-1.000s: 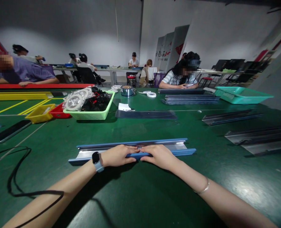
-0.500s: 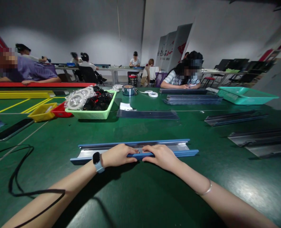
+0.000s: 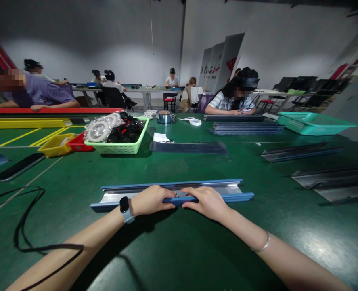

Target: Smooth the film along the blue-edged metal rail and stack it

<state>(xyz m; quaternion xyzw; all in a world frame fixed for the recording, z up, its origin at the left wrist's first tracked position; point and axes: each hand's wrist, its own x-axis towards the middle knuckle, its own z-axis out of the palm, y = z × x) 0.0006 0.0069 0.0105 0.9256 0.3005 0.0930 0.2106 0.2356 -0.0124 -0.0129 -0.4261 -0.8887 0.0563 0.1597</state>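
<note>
A blue-edged metal channel profile (image 3: pixel 230 188) lies lengthwise across the green table in front of me, its silvery hollow facing up. My left hand (image 3: pixel 154 200) pinches its near edge left of the middle, thumb on the outside and fingers over into the hollow. Just to the right, my right hand (image 3: pixel 204 202) grips the same edge in the same way. A short gap parts the two hands. The fingertips inside the hollow are partly hidden.
Beyond the profile lie a dark flat strip (image 3: pixel 189 148) and a green basket (image 3: pixel 115 148) of black parts and bagged rings. More profiles (image 3: pixel 301 151) rest at the right, near a teal basket (image 3: pixel 315 125). A black cable (image 3: pixel 24 226) loops over my left forearm. Co-workers sit opposite.
The whole view has shifted slightly, so everything sits a little lower. Both hands keep their hold on the profile, which shows no clear movement on the table.
</note>
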